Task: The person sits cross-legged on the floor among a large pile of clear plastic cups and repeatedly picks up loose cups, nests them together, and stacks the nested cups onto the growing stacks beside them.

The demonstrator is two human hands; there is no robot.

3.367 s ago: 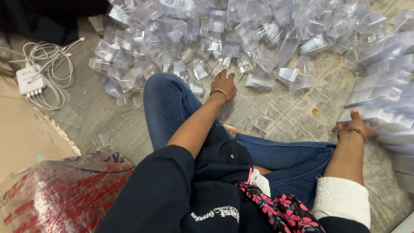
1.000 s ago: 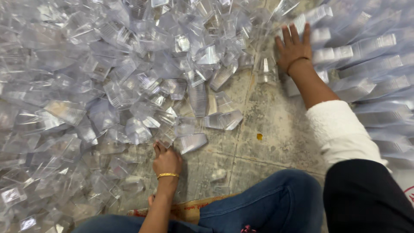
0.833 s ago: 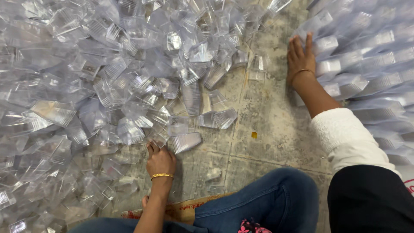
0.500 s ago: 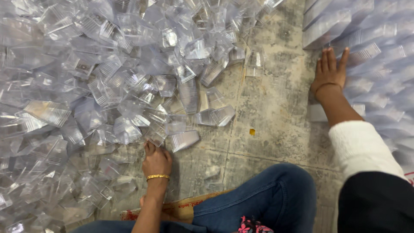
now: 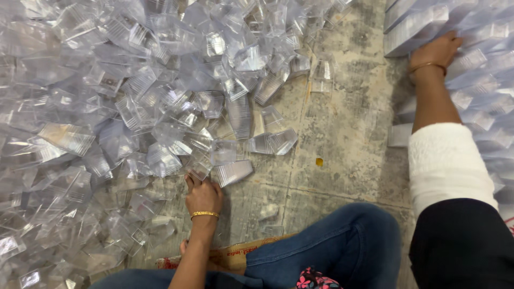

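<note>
- Head view, looking straight down at a worn concrete floor, stained and cracked.
- Left hand flat on the floor, palm down, fingers together and pointing up the frame; holding nothing that can be seen.
- Gold bangle on the left wrist.
- Fingertips of that hand at the near edge of a loose heap of clear cups, spread across the whole left half and top of the frame, lying on their sides and at all angles.
- One ribbed cup on its side just beside the left fingers, apart from them by a sliver of floor.
- Two more cups lying together further up, clear of the heap.
- Right hand far out at upper right, arm stretched, resting on neat stacks of nested clear cups laid in rows; fingers mostly hidden among them, so grip cannot be told.
- Second bangle on the right wrist.
- White sleeve below it, black cloth over the upper arm.
- Small yellow speck on bare floor between heap and stacks.
- Knee in blue jeans at bottom centre.
- Flattened cardboard under the leg, just behind the left wrist.
</note>
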